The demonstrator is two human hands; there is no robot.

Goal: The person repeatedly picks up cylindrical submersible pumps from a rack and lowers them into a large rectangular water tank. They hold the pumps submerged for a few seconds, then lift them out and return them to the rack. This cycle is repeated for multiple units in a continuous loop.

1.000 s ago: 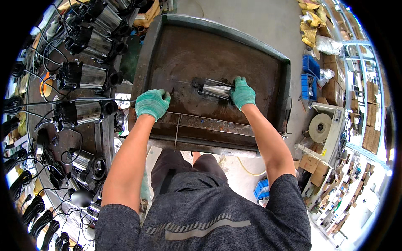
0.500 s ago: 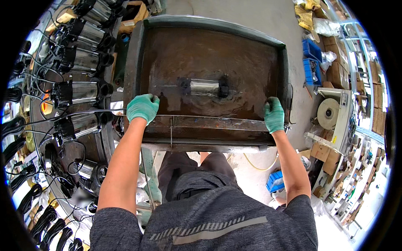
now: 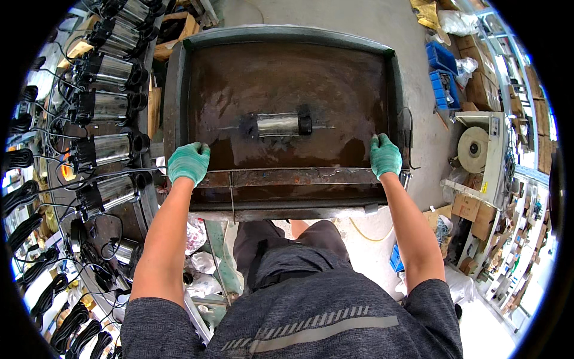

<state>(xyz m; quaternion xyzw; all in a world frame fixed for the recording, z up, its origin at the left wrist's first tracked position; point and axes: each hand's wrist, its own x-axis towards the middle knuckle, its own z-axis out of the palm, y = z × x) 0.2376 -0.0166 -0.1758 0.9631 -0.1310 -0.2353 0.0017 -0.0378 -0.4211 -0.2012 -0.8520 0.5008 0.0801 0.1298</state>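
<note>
A wide rusty metal tray (image 3: 281, 179) filled with brownish water stands in front of me. A shiny steel cylinder with black end caps (image 3: 280, 125) lies on its side in the water near the middle. My left hand (image 3: 189, 163), in a green glove, grips the tray's near rim at its left corner. My right hand (image 3: 385, 155), also gloved green, grips the same rim at the right corner. Both hands are apart from the cylinder.
To the left, several matching steel cylinders with black cables (image 3: 107, 107) lie in a row on a bench. A machine with a round disc (image 3: 475, 149), blue crates (image 3: 445, 72) and cardboard boxes stand at the right. Grey concrete floor lies beyond the tray.
My right hand left the cylinder and moved out to the tray's near right rim. My left hand stayed on the left rim. The cylinder now lies alone in the water.
</note>
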